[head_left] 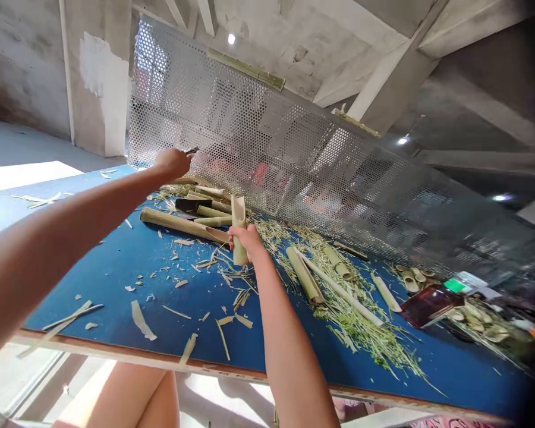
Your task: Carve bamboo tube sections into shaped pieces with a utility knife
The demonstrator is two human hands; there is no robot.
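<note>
Fingers (234, 239) of the right hand (249, 242) clench a pale green, split bamboo tube (238, 223) standing nearly upright.

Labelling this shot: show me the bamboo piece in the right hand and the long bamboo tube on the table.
Bamboo piece (238, 213): head view, upper end.
Long bamboo tube (173, 223): head view, middle of its length.

A perforated metal screen (267, 142) backs the blue workbench (107, 279).

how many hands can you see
2: the left hand raised by the metal mesh, and the right hand gripping a bamboo tube above the table.
</note>
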